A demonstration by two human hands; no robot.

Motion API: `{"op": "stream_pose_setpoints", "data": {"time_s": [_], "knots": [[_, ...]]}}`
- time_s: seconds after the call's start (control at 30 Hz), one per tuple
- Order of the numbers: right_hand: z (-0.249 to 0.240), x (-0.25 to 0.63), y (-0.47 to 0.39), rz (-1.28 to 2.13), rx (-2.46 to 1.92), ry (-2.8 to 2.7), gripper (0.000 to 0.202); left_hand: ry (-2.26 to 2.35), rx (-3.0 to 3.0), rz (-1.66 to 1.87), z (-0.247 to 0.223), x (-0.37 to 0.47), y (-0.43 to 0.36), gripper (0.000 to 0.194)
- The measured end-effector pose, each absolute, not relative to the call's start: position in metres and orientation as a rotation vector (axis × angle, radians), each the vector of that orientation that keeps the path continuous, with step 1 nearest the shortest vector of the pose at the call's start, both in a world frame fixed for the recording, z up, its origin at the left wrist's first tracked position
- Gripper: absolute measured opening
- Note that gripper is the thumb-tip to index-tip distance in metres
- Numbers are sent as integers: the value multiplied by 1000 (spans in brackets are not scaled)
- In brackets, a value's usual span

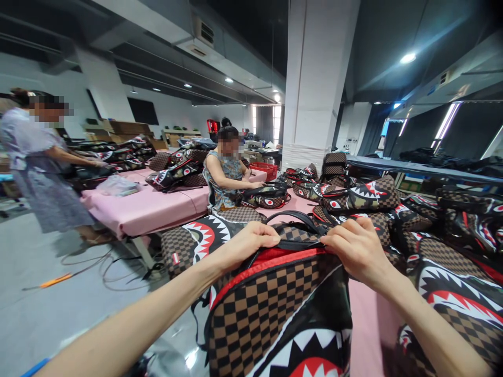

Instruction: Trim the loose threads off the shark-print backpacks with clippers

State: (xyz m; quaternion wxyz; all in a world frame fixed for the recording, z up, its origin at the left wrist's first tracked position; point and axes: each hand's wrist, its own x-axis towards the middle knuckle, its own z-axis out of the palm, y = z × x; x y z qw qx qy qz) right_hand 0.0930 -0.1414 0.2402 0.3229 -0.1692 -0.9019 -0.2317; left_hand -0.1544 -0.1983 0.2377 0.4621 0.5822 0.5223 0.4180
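A brown-and-black checkered backpack (259,309) with a shark-mouth print stands upright in front of me. Along its top runs a red-edged zipper opening, with a black carry handle arching above. My left hand (253,241) pinches the top edge of the backpack left of the handle. On the right side of the same edge, my right hand (353,248) grips with curled fingers. Between the two hands the dark trim is stretched fairly straight. The inside of the backpack is hidden from me.
Shark-print backpacks (459,283) pile up on the right, and another (173,246) lies behind on the left. A seated person (223,173) handles a bag across the pink table (168,207). Another person (39,162) stands at left. An orange-handled tool (57,280) and cables are on the floor.
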Motion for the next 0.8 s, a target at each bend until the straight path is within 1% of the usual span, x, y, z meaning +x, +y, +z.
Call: {"op": "stream_pose_setpoints", "data": {"time_s": [0.17,0.23,0.3,0.33,0.37,0.47,0.53,0.63,0.7,0.8], "knots": [[239,98,-142,-194,-500,-2278,8,1345,1550,1027,236,-153,-202,23],[235,97,-147,-34,-544,-2275,16,1387,1634,1064,235,-151,-205,24],[228,94,-154,47,-570,-2324,29,1444,1738,1095,234,-150,-207,25],[224,92,-157,30,-576,-2349,31,1473,1799,1099,234,-150,-208,25],[219,90,-159,-22,-574,-2361,29,1495,1868,1091,234,-149,-208,24],[203,83,-160,-222,-531,-2280,17,1523,2111,971,238,-144,-206,18],[195,80,-159,-300,-486,-2196,17,1528,2274,840,243,-136,-205,16],[187,79,-159,-343,-440,-2098,19,1522,2483,691,253,-124,-202,18],[186,81,-164,-344,-396,-2094,18,1548,2519,674,257,-121,-196,21],[187,90,-180,-279,-278,-2184,17,1637,2331,633,258,-132,-181,25]]}}
